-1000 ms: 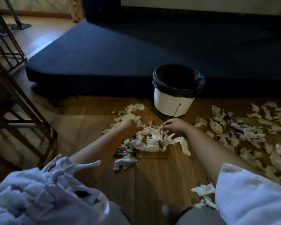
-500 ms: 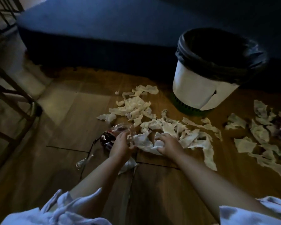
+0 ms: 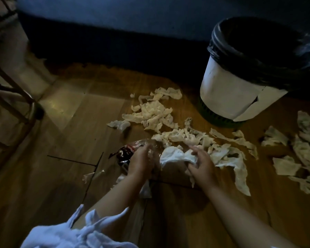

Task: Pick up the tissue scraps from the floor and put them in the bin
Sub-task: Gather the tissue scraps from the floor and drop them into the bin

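While the right hand clamps crumpled white tissue, the left hand seemingly clutches crinkly clear plastic.

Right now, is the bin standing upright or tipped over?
Upright: the bin stands on its green base, black-lined mouth facing up.

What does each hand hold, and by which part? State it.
The right hand grips the bunched tissue wad by its right end. The left hand grips a clear plastic wrapper by its right end.
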Demonstrator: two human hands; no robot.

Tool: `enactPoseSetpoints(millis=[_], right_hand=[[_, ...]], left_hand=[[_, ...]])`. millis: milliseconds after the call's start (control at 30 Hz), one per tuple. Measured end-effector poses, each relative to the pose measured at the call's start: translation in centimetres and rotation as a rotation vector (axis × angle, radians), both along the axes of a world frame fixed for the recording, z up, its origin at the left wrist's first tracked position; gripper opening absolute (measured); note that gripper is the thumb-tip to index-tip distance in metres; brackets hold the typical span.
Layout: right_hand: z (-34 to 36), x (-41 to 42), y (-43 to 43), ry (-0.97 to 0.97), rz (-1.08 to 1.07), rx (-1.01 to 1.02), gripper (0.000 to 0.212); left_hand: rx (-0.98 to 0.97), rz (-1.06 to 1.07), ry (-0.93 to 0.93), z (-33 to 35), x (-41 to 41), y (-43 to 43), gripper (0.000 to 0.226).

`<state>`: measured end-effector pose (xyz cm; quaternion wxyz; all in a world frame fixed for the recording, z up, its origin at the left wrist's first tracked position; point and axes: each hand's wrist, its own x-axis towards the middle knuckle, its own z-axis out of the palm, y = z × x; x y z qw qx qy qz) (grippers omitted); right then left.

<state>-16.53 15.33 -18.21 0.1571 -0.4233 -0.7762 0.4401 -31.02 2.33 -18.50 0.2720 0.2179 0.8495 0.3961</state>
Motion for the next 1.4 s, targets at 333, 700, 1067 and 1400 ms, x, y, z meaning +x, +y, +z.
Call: enactPoseSetpoints(millis=[333,700,1067,1400], right_hand=[[0.6,0.9,5.2,-0.221,-0.303,0.039,0.033],[0.2,1.9,4.5,-0.317,-0.19,-0.121,0.028],[9.6,3.5,3.5,0.075,-0.368,-0.346,0.013],[27.2,1.4,9.1,0.407,-0.401,-0.339,0.005]], left_hand=[[-0.272,0.32,-0.092,-1.7,-6.9,-0.1,0.028],[-0.16,0.112,-0.166,0.5,-3.9,-1.0,0.019],[0.348,0.211,-0.536,11.5,-0.5,0.6,0.01],[0.57,0.065,-0.406,27.3,-2.0,6.6,0.016]])
